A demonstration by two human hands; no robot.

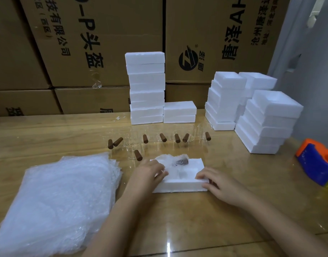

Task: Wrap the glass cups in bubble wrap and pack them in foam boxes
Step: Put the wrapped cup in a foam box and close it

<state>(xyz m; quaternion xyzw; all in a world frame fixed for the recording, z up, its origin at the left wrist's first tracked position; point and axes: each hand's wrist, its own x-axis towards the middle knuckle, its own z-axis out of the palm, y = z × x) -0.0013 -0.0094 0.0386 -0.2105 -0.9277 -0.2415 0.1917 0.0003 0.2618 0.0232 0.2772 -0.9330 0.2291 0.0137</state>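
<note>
Left hand (pixel 150 171) presses the wrapped cup (pixel 179 163), surely fragile; right hand (pixel 217 182) grips the box (pixel 180 186), probably light, by its edge.

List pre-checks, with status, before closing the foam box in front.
1. Wrapped cup lies in the foam box: ok.
2. Handle covered: ok, its brown shows only through the wrap.
3. Wrap below the rim: not ok, it bunches up above the far edge.
4. Box steadied: ok, left hand rests on the wrap side and right hand grips the near right corner.
5. Spare foam pieces available: ok, stacked on the table to the right.
6. Nearest unwrapped cup clear of the box: cannot tell, it stands close to the far left corner.
</note>
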